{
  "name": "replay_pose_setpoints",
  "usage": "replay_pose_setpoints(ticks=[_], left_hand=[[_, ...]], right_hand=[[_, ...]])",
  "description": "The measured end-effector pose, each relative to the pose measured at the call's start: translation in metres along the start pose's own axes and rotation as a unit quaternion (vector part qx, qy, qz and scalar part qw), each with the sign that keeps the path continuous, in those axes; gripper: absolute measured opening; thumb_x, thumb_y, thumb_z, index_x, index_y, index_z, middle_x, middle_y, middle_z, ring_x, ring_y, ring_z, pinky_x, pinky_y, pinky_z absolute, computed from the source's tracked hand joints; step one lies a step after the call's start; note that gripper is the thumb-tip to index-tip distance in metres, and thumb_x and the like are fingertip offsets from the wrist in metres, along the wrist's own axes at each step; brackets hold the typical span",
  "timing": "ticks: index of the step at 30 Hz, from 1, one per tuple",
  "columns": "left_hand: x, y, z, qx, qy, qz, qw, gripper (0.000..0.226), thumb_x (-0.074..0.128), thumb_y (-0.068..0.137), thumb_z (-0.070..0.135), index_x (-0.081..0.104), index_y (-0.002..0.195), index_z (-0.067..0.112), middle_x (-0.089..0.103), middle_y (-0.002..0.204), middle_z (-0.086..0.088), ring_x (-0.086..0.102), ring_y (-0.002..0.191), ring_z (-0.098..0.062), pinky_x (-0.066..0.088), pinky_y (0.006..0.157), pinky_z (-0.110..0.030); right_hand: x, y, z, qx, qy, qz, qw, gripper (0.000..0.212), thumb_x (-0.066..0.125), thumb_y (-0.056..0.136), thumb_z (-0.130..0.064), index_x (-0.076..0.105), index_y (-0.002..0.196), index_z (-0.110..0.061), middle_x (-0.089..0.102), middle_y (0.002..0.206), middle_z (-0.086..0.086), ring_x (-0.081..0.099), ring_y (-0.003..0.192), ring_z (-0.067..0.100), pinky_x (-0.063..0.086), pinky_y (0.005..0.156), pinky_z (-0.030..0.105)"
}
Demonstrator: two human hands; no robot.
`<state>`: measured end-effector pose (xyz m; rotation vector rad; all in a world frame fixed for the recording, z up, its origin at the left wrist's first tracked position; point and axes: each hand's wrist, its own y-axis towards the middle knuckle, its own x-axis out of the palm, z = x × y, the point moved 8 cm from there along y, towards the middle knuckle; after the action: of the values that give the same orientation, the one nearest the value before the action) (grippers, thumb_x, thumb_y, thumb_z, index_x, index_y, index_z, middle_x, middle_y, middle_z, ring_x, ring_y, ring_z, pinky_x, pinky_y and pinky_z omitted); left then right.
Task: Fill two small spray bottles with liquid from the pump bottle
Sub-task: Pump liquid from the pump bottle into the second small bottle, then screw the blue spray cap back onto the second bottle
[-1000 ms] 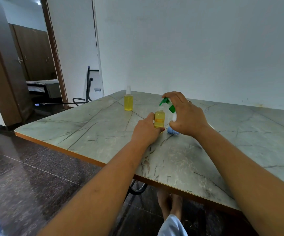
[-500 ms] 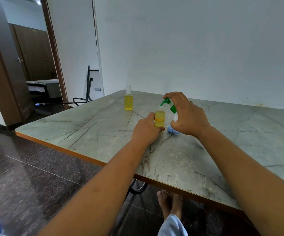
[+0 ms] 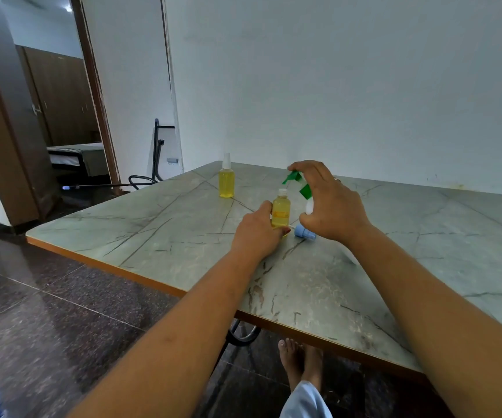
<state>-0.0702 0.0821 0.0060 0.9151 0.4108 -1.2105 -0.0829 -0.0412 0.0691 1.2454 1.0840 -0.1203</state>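
The table [image 3: 153, 230] is showing a smooth, marble-patterned top with a faint sheen and a wood-coloured edge. The near bottle [image 3: 280, 211] and far bottle [image 3: 226, 184] are looking like clear, smooth plastic. The pump [image 3: 305, 190] is showing green plastic. The dark stone floor [image 3: 47, 312] is gleaming glossily.

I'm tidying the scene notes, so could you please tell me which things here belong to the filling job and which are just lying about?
Job in hand:
pump bottle in the right hand; open small bottle gripped by the left hand; capped spray bottle, filled; blue cap on the table.

Lying about:
black metal frame by the wall; bed through the doorway.
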Motion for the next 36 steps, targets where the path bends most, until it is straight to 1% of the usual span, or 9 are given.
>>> replay_pose_setpoints(ticks=[5, 9, 12, 16, 20, 23, 28, 33, 36], left_hand=[[0.000, 0.000, -0.001, 0.001, 0.010, -0.001, 1.000, 0.044, 0.061, 0.087, 0.038, 0.044, 0.119, 0.014, 0.061, 0.114, -0.014, 0.058, 0.099, -0.029, 0.043, 0.076, -0.034], [0.000, 0.000, -0.001, 0.008, 0.001, -0.004, 1.000, 0.042, 0.061, 0.087, 0.038, 0.045, 0.117, 0.014, 0.062, 0.113, -0.015, 0.059, 0.099, -0.030, 0.046, 0.079, -0.035], [0.000, 0.000, -0.001, 0.011, 0.006, -0.006, 1.000, 0.043, 0.060, 0.087, 0.038, 0.044, 0.119, 0.013, 0.061, 0.112, -0.014, 0.057, 0.096, -0.028, 0.044, 0.077, -0.033], [0.001, 0.000, -0.001, 0.012, 0.012, -0.006, 1.000, 0.044, 0.060, 0.088, 0.038, 0.043, 0.120, 0.014, 0.061, 0.111, -0.013, 0.055, 0.092, -0.024, 0.040, 0.073, -0.030], [0.002, 0.002, -0.002, 0.009, 0.016, -0.009, 1.000, 0.048, 0.060, 0.087, 0.040, 0.042, 0.124, 0.015, 0.060, 0.113, -0.012, 0.057, 0.098, -0.027, 0.043, 0.076, -0.032], [0.002, 0.001, -0.003, 0.007, 0.019, -0.011, 1.000, 0.049, 0.059, 0.088, 0.040, 0.041, 0.125, 0.015, 0.060, 0.115, -0.012, 0.057, 0.100, -0.028, 0.044, 0.078, -0.033], [0.001, 0.000, -0.001, 0.008, 0.017, -0.012, 1.000, 0.047, 0.058, 0.089, 0.039, 0.041, 0.124, 0.015, 0.060, 0.113, -0.012, 0.057, 0.098, -0.027, 0.044, 0.078, -0.033], [0.001, -0.001, 0.000, 0.007, 0.010, -0.016, 1.000, 0.045, 0.059, 0.088, 0.039, 0.042, 0.122, 0.015, 0.061, 0.109, -0.011, 0.057, 0.095, -0.025, 0.043, 0.075, -0.030], [0.000, -0.002, 0.000, 0.005, 0.010, -0.015, 1.000, 0.045, 0.058, 0.088, 0.039, 0.042, 0.122, 0.014, 0.061, 0.109, -0.011, 0.057, 0.095, -0.025, 0.044, 0.076, -0.031]], right_hand=[[-0.018, -0.003, 0.008, 0.019, 0.082, 0.077, 0.993, 0.083, 0.067, 0.065, -0.012, 0.033, 0.138, -0.030, 0.038, 0.136, -0.006, 0.054, 0.089, 0.018, 0.049, 0.057, 0.028], [-0.032, -0.008, 0.029, 0.077, 0.228, 0.184, 0.953, 0.089, 0.066, 0.068, -0.005, 0.025, 0.144, -0.026, 0.041, 0.135, 0.001, 0.049, 0.102, 0.008, 0.045, 0.078, 0.013], [-0.030, -0.016, 0.050, 0.141, 0.296, 0.227, 0.917, 0.093, 0.067, 0.070, -0.006, 0.017, 0.145, -0.030, 0.044, 0.130, 0.003, 0.050, 0.109, 0.018, 0.048, 0.091, 0.030], [-0.023, -0.015, 0.058, 0.165, 0.321, 0.186, 0.914, 0.098, 0.070, 0.074, -0.002, 0.011, 0.148, -0.027, 0.047, 0.114, 0.002, 0.056, 0.088, 0.010, 0.044, 0.068, 0.004], [-0.021, -0.011, 0.058, 0.150, 0.299, 0.147, 0.931, 0.098, 0.070, 0.076, -0.002, 0.009, 0.148, -0.029, 0.051, 0.109, 0.001, 0.055, 0.076, 0.005, 0.042, 0.062, 0.000], [-0.018, -0.012, 0.066, 0.165, 0.290, 0.120, 0.935, 0.088, 0.066, 0.084, -0.010, 0.010, 0.149, -0.030, 0.048, 0.113, -0.003, 0.056, 0.076, 0.009, 0.043, 0.062, 0.005], [-0.013, -0.020, 0.082, 0.188, 0.278, 0.114, 0.935, 0.072, 0.061, 0.091, -0.021, 0.017, 0.147, -0.026, 0.048, 0.117, -0.005, 0.054, 0.093, 0.015, 0.046, 0.082, 0.028], [-0.010, -0.020, 0.088, 0.208, 0.299, 0.107, 0.925, 0.073, 0.062, 0.090, -0.021, 0.017, 0.148, -0.027, 0.046, 0.139, 0.006, 0.054, 0.113, 0.025, 0.040, 0.090, 0.030], [-0.010, -0.021, 0.084, 0.217, 0.250, 0.093, 0.939, 0.088, 0.064, 0.088, -0.032, 0.004, 0.151, -0.026, 0.035, 0.149, 0.006, 0.043, 0.130, 0.029, 0.038, 0.101, 0.041]])
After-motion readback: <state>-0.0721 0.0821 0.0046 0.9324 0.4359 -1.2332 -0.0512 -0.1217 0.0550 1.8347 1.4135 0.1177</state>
